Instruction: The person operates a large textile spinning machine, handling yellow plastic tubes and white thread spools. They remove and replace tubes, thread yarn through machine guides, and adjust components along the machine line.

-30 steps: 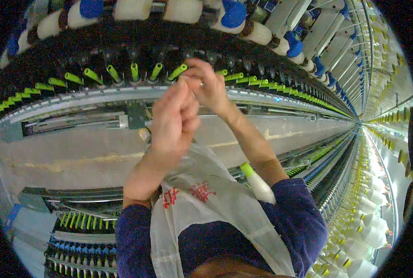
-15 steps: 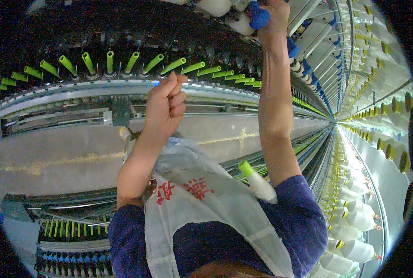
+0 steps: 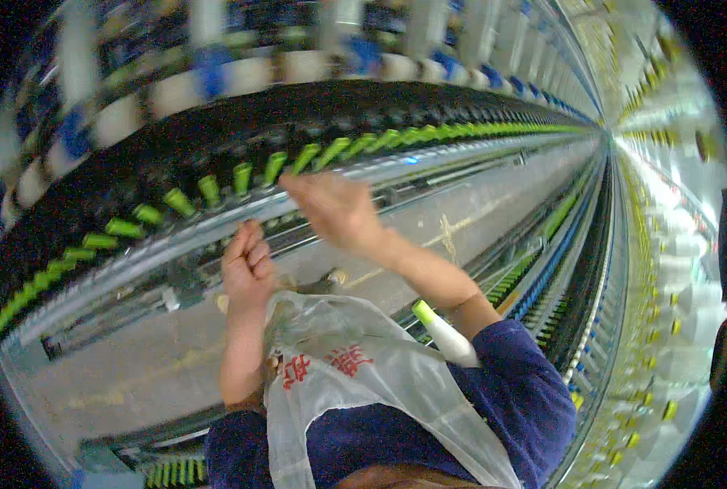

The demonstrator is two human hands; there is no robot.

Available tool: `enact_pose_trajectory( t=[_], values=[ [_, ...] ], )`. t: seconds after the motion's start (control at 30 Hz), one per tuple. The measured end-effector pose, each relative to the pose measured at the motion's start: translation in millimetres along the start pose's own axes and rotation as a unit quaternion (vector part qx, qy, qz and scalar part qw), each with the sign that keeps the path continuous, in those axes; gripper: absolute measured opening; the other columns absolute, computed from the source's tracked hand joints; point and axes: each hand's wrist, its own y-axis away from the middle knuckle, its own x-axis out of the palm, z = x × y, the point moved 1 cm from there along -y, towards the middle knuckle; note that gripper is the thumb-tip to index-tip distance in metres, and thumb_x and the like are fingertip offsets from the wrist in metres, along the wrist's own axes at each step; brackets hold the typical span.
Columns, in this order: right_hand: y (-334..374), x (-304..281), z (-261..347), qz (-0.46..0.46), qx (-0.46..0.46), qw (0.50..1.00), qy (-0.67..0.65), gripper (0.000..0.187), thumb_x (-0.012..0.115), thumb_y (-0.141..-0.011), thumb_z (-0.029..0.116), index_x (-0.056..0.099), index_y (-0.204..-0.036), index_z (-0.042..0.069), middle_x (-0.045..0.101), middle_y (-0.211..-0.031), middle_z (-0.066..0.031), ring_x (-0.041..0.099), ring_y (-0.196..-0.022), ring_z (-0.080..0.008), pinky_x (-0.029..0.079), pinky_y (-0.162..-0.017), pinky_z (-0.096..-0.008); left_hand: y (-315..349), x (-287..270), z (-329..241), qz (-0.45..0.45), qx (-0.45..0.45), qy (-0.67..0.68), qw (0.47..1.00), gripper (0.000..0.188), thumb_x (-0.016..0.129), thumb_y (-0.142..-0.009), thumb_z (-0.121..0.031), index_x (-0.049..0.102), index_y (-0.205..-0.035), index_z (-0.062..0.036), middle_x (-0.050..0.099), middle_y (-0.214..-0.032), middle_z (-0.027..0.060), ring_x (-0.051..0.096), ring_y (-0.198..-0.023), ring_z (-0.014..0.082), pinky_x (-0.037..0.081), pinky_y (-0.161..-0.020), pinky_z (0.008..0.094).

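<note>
My left hand (image 3: pixel 249 261) is held low in front of the machine rail (image 3: pixel 156 244), its fingers curled and pinched together. Whatever the pinch may hold is too small to make out. Just beside a row of bright green spindle tubes (image 3: pixel 243 178) is my right hand (image 3: pixel 335 210), smeared by motion, so its fingers cannot be read. A white yarn bobbin with a green tip (image 3: pixel 449 338) is tucked at the edge of my pale apron (image 3: pixel 396 359), by the right sleeve.
White rollers with blue parts (image 3: pixel 180 94) run above the green tubes. Behind me stands another machine row with green tubes (image 3: pixel 514 281). White yarn packages (image 3: pixel 685 314) line the right side. Grey floor (image 3: pixel 168 350) lies between the machines.
My right hand has come down from the blue and white parts at the top to the green tubes. The left hand has lowered slightly, still pinched. The view has swung and tilted.
</note>
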Motion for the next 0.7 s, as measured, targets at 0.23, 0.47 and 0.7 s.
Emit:
enact_pose_trajectory(
  t=[0.23, 0.47, 0.7],
  values=[
    [226, -102, -130, 0.063, 0.421, 0.719, -0.549, 0.034, 0.062, -0.088, 0.017, 0.057, -0.118, 0.002, 0.067, -0.089, -0.0103, 0.064, -0.071, -0.0151, 0.053, -0.062, -0.0281, -101, 19, 234, -0.072, -0.056, -0.322, 0.942, 0.035, 0.060, -0.089, -0.032, 0.061, -0.104, -0.0008, 0.045, -0.065, -0.0061, 0.028, -0.048, 0.0001, 0.018, -0.039, 0.0177],
    [303, -176, -274, -0.029, 0.514, 0.635, -0.576, 0.045, 0.062, -0.086, 0.012, 0.046, -0.125, -0.003, 0.067, -0.085, -0.0154, 0.065, -0.069, -0.0209, 0.053, -0.060, -0.0310, -152, 42, 334, 0.053, -0.221, -0.520, 0.823, 0.022, 0.058, -0.090, -0.016, 0.063, -0.095, 0.0047, 0.046, -0.057, -0.0037, 0.035, -0.046, 0.0019, 0.023, -0.039, 0.0181],
    [355, -84, -399, 0.325, 0.375, 0.868, -0.001, 0.076, 0.060, -0.081, 0.011, 0.017, -0.144, 0.010, 0.059, -0.066, -0.0248, 0.059, -0.059, -0.0404, 0.047, -0.055, -0.0493, -227, 2, 366, -0.084, -0.225, -0.539, 0.807, 0.018, 0.056, -0.091, -0.012, 0.062, -0.095, 0.0046, 0.047, -0.057, -0.0014, 0.034, -0.045, 0.0044, 0.024, -0.038, 0.0195]
  ],
)
